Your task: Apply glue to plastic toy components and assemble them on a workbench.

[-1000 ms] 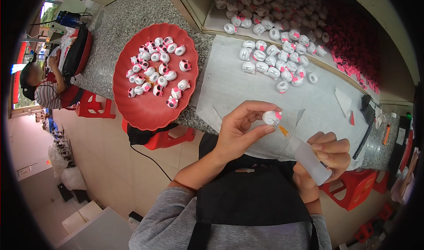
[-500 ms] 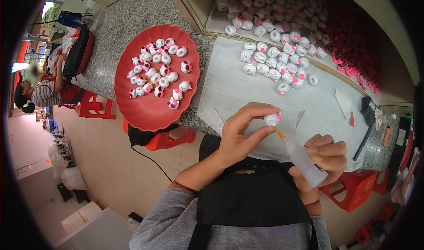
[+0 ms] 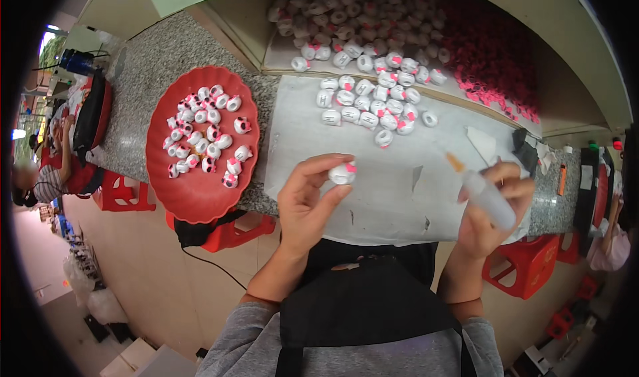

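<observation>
A speckled bench (image 3: 130, 111) bore a white sheet (image 3: 293, 134), a scalloped red tray (image 3: 183, 197) to its left. Near right, the right grip (image 3: 480, 227) grasped a translucent bottle (image 3: 490, 200); over the sheet's near left, the left grip (image 3: 301, 207) pinched a white-and-pink bead (image 3: 343, 173).

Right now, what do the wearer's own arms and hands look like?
Left hand and right hand are both bare, no gloves. Forearms are uncovered too; plain grey sleeves end near the elbows. Black apron over the body. No cables or markings that I can make out on either arm.
</observation>
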### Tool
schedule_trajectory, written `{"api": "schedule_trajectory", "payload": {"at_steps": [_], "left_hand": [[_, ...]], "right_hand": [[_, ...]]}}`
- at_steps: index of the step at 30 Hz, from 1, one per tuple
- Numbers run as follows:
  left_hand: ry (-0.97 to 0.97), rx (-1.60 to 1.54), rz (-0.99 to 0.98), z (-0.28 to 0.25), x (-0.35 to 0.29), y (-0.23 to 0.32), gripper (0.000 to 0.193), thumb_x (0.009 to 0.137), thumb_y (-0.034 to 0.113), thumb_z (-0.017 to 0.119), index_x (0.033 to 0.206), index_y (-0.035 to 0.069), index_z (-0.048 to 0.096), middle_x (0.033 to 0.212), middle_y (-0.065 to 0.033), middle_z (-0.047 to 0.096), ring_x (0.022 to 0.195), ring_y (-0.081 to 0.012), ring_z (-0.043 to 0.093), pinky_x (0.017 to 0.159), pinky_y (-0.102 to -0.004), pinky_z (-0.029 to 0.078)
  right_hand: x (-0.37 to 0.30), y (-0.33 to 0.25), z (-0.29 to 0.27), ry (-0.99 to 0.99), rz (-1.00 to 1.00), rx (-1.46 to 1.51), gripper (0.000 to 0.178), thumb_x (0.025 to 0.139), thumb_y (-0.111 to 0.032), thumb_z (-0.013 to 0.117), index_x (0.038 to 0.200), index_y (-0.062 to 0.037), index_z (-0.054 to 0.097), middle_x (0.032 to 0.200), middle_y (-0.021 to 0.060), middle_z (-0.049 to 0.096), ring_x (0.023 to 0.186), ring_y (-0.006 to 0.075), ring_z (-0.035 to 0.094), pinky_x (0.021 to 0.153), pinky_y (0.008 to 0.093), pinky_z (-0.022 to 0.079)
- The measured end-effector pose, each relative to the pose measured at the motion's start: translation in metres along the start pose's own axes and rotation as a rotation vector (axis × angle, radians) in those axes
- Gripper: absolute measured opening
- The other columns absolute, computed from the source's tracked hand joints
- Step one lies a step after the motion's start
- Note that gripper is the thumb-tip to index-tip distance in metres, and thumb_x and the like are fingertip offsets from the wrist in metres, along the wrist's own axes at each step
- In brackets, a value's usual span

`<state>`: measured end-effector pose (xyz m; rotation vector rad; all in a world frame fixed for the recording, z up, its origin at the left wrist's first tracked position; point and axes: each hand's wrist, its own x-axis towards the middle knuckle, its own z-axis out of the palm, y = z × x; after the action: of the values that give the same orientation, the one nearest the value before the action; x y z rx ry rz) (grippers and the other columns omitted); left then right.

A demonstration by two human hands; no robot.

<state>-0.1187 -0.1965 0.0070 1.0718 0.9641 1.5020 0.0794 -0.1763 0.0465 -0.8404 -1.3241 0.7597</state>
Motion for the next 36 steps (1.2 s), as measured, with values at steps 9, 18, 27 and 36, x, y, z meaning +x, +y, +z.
{"api": "schedule_trajectory", "payload": {"at_steps": [9, 18, 27, 36], "left_hand": [[0.084, 0.008, 0.026, -0.007, 0.003, 0.002, 0.032, 0.068, -0.005, 0.055, 0.098, -0.002, 0.043, 0.098, -0.0165, 0.05, 0.082, -0.0157, 0.052, 0.074, -0.0234, 0.04], [0.082, -0.022, -0.004, -0.013, 0.003, 0.003, 0.033, 0.068, -0.007, 0.054, 0.099, -0.002, 0.043, 0.1, -0.0163, 0.049, 0.091, -0.0162, 0.048, 0.079, -0.0251, 0.036], [0.055, -0.048, -0.016, -0.008, 0.005, 0.002, 0.033, 0.068, -0.006, 0.054, 0.099, -0.002, 0.043, 0.098, -0.016, 0.049, 0.087, -0.0161, 0.05, 0.078, -0.0257, 0.039], [-0.07, -0.242, -0.109, 0.017, 0.0, -0.002, 0.033, 0.068, -0.006, 0.054, 0.098, -0.002, 0.043, 0.1, -0.0158, 0.049, 0.096, -0.0193, 0.047, 0.083, -0.0287, 0.036]], "right_hand": [[0.096, 0.079, -0.046, -0.175, 0.437, -0.423, 0.026, 0.069, -0.005, 0.053, 0.093, 0.0001, 0.046, 0.079, 0.008, 0.05, 0.071, 0.0152, 0.052, 0.056, 0.0253, 0.044], [0.129, 0.11, -0.038, -0.446, -0.047, -1.065, 0.024, 0.064, -0.008, 0.057, 0.088, -0.0053, 0.053, 0.086, 0.0131, 0.051, 0.079, 0.0284, 0.05, 0.068, 0.0321, 0.041], [0.127, 0.11, -0.045, -0.301, 0.098, -0.948, 0.032, 0.07, -0.017, 0.055, 0.097, -0.0024, 0.046, 0.079, 0.0183, 0.051, 0.073, 0.0291, 0.051, 0.067, 0.0296, 0.04], [0.057, 0.043, -0.006, -0.259, 0.532, -0.168, 0.012, 0.062, -0.001, 0.059, 0.072, -0.0012, 0.052, 0.068, 0.0039, 0.051, 0.052, 0.0055, 0.043, 0.044, 0.017, 0.032]]}}
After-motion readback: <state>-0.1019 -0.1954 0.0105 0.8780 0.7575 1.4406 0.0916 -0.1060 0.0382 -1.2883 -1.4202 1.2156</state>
